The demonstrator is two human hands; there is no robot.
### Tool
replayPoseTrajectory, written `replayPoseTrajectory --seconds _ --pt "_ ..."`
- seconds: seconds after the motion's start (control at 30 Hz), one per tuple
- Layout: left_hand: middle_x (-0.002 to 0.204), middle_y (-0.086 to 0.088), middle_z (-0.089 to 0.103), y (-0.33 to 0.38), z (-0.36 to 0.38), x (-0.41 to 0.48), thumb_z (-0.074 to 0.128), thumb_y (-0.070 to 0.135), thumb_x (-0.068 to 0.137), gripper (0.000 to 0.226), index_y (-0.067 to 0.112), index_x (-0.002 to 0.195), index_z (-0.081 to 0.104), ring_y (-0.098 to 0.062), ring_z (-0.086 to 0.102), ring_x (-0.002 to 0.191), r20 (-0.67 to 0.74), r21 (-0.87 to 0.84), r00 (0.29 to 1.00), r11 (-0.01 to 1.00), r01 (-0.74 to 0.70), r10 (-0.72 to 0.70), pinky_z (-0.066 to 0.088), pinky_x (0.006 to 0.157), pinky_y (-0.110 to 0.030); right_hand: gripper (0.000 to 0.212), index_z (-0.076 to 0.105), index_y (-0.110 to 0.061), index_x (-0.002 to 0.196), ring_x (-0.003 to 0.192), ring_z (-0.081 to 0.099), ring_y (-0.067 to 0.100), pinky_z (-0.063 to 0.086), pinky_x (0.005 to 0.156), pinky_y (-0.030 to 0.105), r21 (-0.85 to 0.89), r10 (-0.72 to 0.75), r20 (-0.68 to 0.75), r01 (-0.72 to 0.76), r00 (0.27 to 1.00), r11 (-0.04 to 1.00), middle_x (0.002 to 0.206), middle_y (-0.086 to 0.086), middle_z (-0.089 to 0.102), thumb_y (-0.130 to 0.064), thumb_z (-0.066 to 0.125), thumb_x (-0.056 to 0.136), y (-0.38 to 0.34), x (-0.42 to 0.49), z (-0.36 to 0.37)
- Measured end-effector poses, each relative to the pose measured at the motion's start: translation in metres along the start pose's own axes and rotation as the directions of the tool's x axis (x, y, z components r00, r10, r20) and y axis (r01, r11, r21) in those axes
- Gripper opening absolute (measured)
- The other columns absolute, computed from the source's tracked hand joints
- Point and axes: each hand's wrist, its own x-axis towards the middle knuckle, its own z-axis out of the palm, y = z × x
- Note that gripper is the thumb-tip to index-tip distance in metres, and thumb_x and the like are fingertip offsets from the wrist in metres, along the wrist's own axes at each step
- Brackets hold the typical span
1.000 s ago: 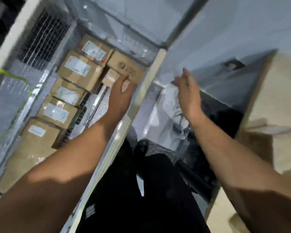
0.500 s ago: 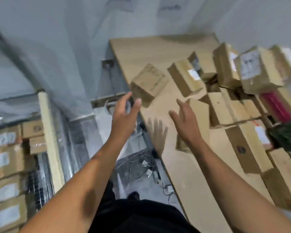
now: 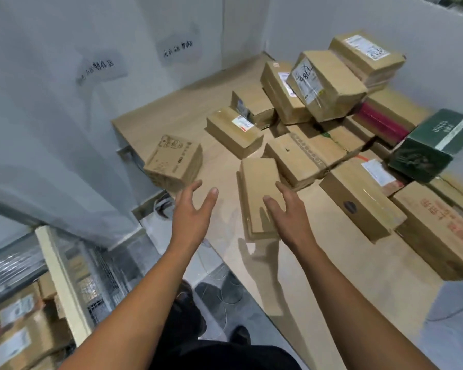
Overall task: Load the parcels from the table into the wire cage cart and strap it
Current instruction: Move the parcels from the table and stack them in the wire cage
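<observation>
Pale grey walls (image 3: 51,108) w/ handwritten paper labels (image 3: 178,48) met at a corner; grey floor (image 3: 251,324) had loose cables (image 3: 219,292).

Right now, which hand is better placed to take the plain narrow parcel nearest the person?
Right. The right hand hovers open directly over the plain narrow parcel, while the left hand is open over bare table beside it, farther off.

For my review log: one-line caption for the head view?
Both open hands, left hand and right hand, reach toward a plain parcel on the table.
</observation>
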Motion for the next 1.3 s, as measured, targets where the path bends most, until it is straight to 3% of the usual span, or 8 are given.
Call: replayPoseTrajectory --seconds 0.37,0.53,0.67,0.73,0.83,0.93,1.1,1.3 --pt "0.144 -0.001 0.045 -0.059 -0.072 0.168 0.066 0.053 0.096 0.062 0.020 0.146 0.050 -0.012 0.051 0.123 -0.156 0.092 0.980 0.987 0.135 -0.120 0.043 0.100 -0.027 0.065 0.040 -0.028 0.158 0.155 0.026 0.014 0.027 0.118 0.030 -0.012 0.070 0.208 -0.069 0.976 0.998 0.166 -0.004 0.036 -0.052 0.058 0.100 -0.060 0.091 0.123" --pt "0.150 0.001 0.047 -0.098 -0.084 0.224 0.067 0.060 0.092 0.084 0.024 0.160 0.033 -0.008 0.050 0.124 0.049 0.050 0.957 0.958 0.283 -0.285 0.039 0.096 -0.018 0.073 0.032 -0.026 0.162 0.146 0.040 0.012 0.033 0.107 0.026 0.015 0.226 0.323 -0.243 0.919 0.970 0.165 -0.003 0.035 -0.054 0.058 0.099 -0.080 0.137 0.187" --pt "0.139 0.022 0.051 -0.116 -0.090 0.234 0.069 0.064 0.089 0.083 0.035 0.159 0.034 0.000 0.055 0.119 0.190 -0.039 0.918 0.932 0.362 -0.348 0.041 0.098 -0.016 0.035 0.048 -0.050 0.129 0.097 0.062 -0.022 0.045 0.073 0.000 0.140 0.236 0.360 -0.302 0.903 0.943 0.123 -0.022 0.065 -0.041 0.063 0.099 -0.093 0.155 0.225" --pt "0.134 0.026 0.061 -0.118 -0.093 0.231 0.068 0.060 0.091 0.068 0.038 0.152 0.046 0.005 0.064 0.113 0.214 -0.103 0.917 0.926 0.364 -0.336 0.047 0.102 -0.020 0.033 0.050 -0.060 0.119 0.102 0.067 -0.010 0.052 0.078 0.008 0.201 0.196 0.336 -0.274 0.921 0.941 0.115 -0.026 0.065 -0.046 0.064 0.093 -0.102 0.156 0.233" --pt "0.129 0.013 0.068 -0.112 -0.105 0.218 0.070 0.053 0.090 0.067 0.032 0.148 0.043 -0.004 0.070 0.112 0.196 -0.307 0.911 0.860 0.407 -0.362 0.057 0.098 -0.033 0.066 0.044 -0.048 0.149 0.124 0.061 0.015 0.055 0.103 0.039 0.205 0.111 0.349 -0.192 0.930 0.960 0.136 -0.010 0.051 -0.058 0.065 0.087 -0.120 0.154 0.241" --pt "0.134 0.002 0.064 -0.102 -0.132 0.192 0.072 0.055 0.087 0.058 0.041 0.130 0.036 -0.017 0.070 0.116 0.082 -0.471 0.912 0.791 0.391 -0.402 0.061 0.093 -0.041 0.075 0.042 -0.042 0.154 0.131 0.055 0.013 0.052 0.108 0.044 0.192 -0.041 0.430 -0.048 0.902 0.980 0.142 -0.007 0.048 -0.059 0.066 0.085 -0.142 0.153 0.250" --pt "0.125 0.009 0.066 -0.100 -0.180 0.110 0.073 0.083 0.066 0.074 0.044 0.114 0.032 -0.011 0.073 0.109 -0.308 -0.629 0.802 0.742 0.231 -0.511 0.061 0.087 -0.038 0.063 0.051 -0.029 0.151 0.129 0.058 0.013 0.049 0.111 0.044 0.230 -0.291 0.676 0.181 0.678 0.956 0.141 0.001 0.053 -0.036 0.076 0.094 -0.191 0.124 0.300" --pt "0.148 0.004 0.059 -0.133 -0.228 -0.003 0.072 0.055 0.092 0.085 0.044 0.157 0.020 -0.022 0.063 0.129 -0.608 -0.722 0.600 0.676 -0.145 -0.520 0.058 0.093 -0.054 0.067 0.045 -0.036 0.155 0.128 0.055 0.007 0.048 0.112 0.037 0.277 -0.392 0.879 0.378 0.272 0.883 0.137 -0.008 0.050 -0.045 0.073 0.094 -0.227 0.021 0.367"
